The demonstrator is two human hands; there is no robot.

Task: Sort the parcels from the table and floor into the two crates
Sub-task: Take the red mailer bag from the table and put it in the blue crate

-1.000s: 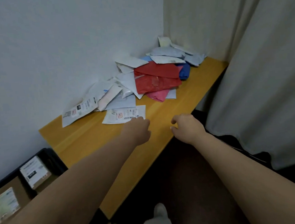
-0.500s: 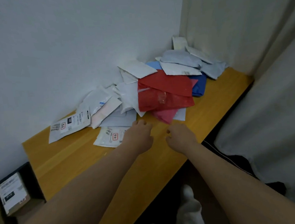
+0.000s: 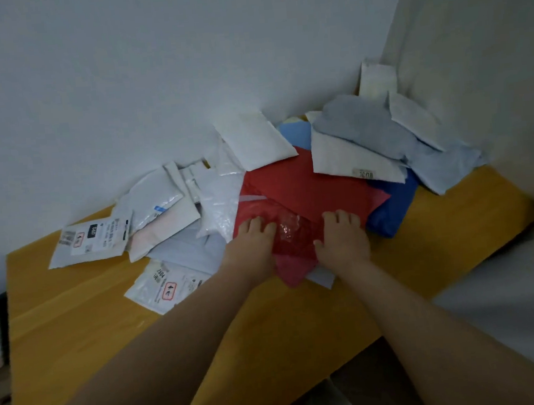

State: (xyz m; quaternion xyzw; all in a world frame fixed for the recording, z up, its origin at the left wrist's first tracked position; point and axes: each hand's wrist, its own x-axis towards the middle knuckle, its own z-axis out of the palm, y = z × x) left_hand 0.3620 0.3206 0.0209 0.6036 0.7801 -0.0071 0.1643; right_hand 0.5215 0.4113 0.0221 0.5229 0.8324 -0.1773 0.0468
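Pale wall (image 3: pixel 122 86) fills the upper left of the frame and a grey curtain (image 3: pixel 487 57) hangs down the right side, so the wooden counter (image 3: pixel 77 329) is closed in at its far corner. Its near edge runs diagonally from bottom centre toward the right edge of the frame, and a smooth bare strip of yellow wood lies open at lower left and along that near edge.

Heaped against the wall is a pile of soft mailers: flat white plastic parcels (image 3: pixel 93 238) with printed labels at centre left, a padded white envelope (image 3: pixel 254 139) tilted against the wall, a glossy red parcel (image 3: pixel 300 193) in the middle, a blue parcel (image 3: pixel 391 211) just right of it, and crumpled pale-grey bags (image 3: pixel 381 126) at upper right.

Both hands rest on the red parcel's near part. The left hand (image 3: pixel 250 248) lies on its left portion with fingers (image 3: pixel 258 225) straight and slightly apart; the right hand (image 3: pixel 342 238) lies on its right portion, fingers spread. Shiny crinkled film shows between them.

At the left edge, a dark crate (image 3: pixel 2 319) holds a labelled box, mostly cut off.
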